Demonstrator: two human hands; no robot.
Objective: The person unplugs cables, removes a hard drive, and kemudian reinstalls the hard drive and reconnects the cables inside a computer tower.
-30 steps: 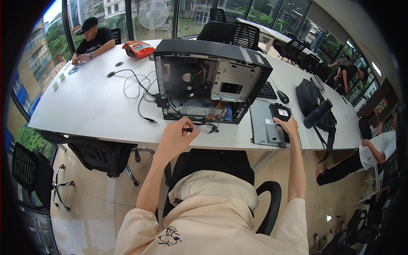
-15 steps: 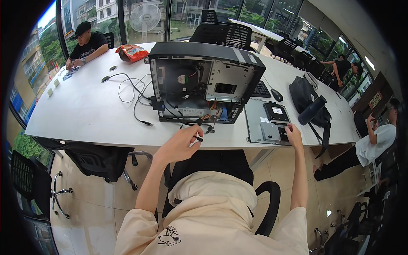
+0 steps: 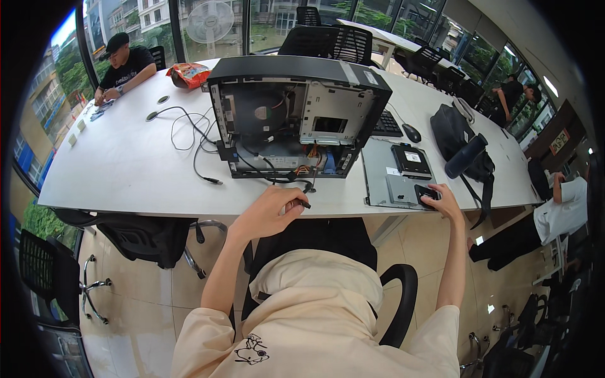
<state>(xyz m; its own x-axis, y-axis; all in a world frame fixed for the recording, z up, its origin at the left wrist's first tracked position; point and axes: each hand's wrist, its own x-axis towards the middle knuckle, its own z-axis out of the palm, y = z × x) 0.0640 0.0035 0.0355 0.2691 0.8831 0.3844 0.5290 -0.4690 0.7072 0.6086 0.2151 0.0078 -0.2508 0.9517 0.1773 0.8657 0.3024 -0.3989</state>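
Note:
My left hand (image 3: 270, 211) is closed on a black cable connector (image 3: 304, 203) at the table's front edge. In front of it an open black computer case (image 3: 293, 70) shows its fan, metal drive bracket and loose wires. To the right, my right hand (image 3: 446, 203) grips a small flat black drive (image 3: 426, 193) between thumb and fingers. That drive rests at the near right corner of a grey metal side panel (image 3: 374, 165). Beside it on the panel lie a silver drive (image 3: 398, 188) and a black drive with a white label (image 3: 411, 160).
Black cables (image 3: 196, 165) trail left of the case. A keyboard (image 3: 387, 124), mouse (image 3: 411, 132), black backpack (image 3: 446, 129) and dark bottle (image 3: 466, 157) are to the right. A red bag (image 3: 188, 75) and a seated person (image 3: 129, 66) are at the far left.
My right hand has moved slightly right and closed its fingers round the small black drive. My left hand stays on the connector, turned slightly. The whole view has shifted a little.

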